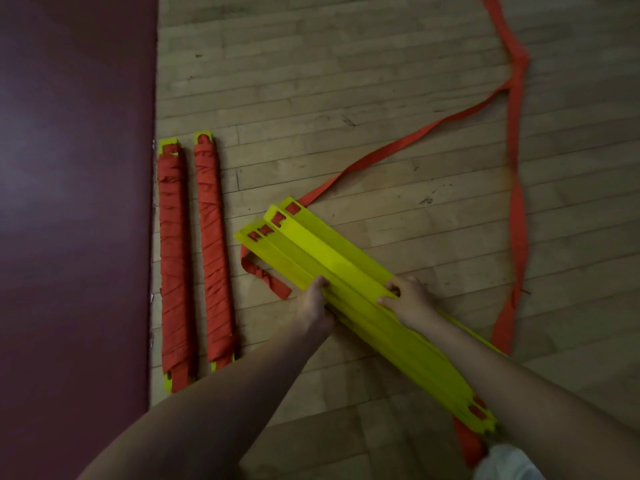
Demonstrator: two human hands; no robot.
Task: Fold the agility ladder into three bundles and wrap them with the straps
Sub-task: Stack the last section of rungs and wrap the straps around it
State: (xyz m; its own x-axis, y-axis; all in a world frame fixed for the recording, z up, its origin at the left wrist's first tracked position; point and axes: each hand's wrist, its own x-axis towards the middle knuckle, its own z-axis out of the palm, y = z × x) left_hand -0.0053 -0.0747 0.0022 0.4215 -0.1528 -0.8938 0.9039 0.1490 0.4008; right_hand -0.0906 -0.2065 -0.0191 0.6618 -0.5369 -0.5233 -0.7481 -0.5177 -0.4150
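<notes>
Already two bundles (172, 265) lie wrapped beside the mat (69, 202) — the third's rungs (332, 258), fanned on the floor (346, 81), are gripped by left hand (313, 304) and right hand (410, 301); its strap (398, 143) trails loose, unwrapped.

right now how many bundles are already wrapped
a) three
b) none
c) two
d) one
c: two lie fully wrapped beside the mat, the near-mat bundle and the next bundle; the yellow stack, gripped by the left hand and right hand, is bare.
</notes>
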